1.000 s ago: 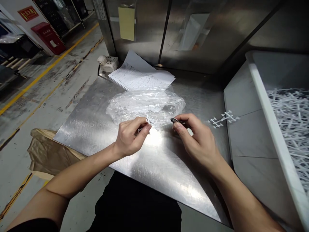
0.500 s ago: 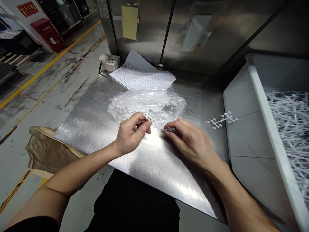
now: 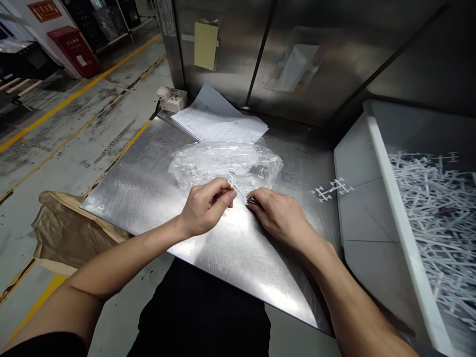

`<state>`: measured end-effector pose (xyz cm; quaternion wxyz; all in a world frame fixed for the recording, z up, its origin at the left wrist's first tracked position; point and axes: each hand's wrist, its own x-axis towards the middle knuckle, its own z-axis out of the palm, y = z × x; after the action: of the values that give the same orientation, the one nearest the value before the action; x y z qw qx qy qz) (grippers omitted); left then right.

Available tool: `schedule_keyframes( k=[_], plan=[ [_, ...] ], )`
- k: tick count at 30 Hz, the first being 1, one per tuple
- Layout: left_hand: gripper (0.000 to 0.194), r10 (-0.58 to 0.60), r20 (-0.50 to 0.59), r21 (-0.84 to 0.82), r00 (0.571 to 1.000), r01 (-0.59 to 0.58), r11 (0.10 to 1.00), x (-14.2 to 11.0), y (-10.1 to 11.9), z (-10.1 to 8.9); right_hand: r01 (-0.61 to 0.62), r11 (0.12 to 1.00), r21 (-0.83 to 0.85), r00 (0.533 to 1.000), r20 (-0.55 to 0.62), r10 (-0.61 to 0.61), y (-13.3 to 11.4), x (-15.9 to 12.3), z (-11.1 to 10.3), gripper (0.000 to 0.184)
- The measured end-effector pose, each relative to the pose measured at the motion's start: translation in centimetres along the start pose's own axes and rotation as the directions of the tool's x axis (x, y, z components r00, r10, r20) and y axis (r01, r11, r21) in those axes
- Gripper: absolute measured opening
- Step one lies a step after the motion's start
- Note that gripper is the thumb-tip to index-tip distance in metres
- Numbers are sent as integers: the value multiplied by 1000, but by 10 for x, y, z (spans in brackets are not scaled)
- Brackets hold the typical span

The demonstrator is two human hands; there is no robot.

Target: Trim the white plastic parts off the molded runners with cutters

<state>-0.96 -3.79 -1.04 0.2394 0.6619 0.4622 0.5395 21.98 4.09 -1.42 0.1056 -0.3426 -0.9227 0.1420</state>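
Thumb and fingers of my left hand (image 3: 204, 208) pinch a white branched plastic sprue (image 3: 241, 191) over the metal table (image 3: 208, 248). Its free end points right, towards my right hand (image 3: 282, 213). That hand is closed around a small metal hand tool (image 3: 253, 201), which looks like nippers; most of it is hidden in my palm. The tool's tip is at the sprue's right end; whether they touch I cannot tell. Just behind both hands lies a crumpled clear plastic bag (image 3: 219, 161) with small white parts inside.
To the right, a large pale bin (image 3: 390, 208) holds a heap of white sprues (image 3: 442, 238). Another branched sprue (image 3: 332, 189) lies beside it. Printed papers (image 3: 219, 119) and a power socket (image 3: 174, 100) sit at the back. A brown bag (image 3: 78, 228) is at left.
My right hand has moved left, bringing the metal tool up to the sprue's end. My left hand keeps its pinch. The whole view has shifted slightly.
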Motion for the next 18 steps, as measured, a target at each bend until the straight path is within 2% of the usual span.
schedule_keyframes(
  k=[3, 5, 9, 12, 14, 18],
  plan=[
    [15, -24, -1, -6, 1000, 24, 1000, 0, 0, -1, 52, 994, -96, 996, -63, -58, 0, 0, 3, 18],
    [15, -31, -5, -9, 1000, 31, 999, 0, 0, -2, 65, 990, -123, 984, -154, -83, 1, 2, 3, 22],
    [16, 8, -6, 7, 1000, -8, 1000, 0, 0, -1, 26, 983, -183, 922, -376, -94, 5, 12, 0, 30],
    [15, 46, -6, 35, 999, -46, 998, 0, 0, 0, 29, 982, -187, 898, -427, -108, 7, 14, -1, 32],
    [14, 67, -2, 48, 998, -67, 997, 0, -1, 1, 21, 993, -114, 884, -462, -72, 8, 11, -1, 24],
    [13, 108, 24, 86, 994, -110, 990, -1, -3, 3, -80, 996, 31, 865, -495, 84, 9, 8, 0, 10]
  ],
)
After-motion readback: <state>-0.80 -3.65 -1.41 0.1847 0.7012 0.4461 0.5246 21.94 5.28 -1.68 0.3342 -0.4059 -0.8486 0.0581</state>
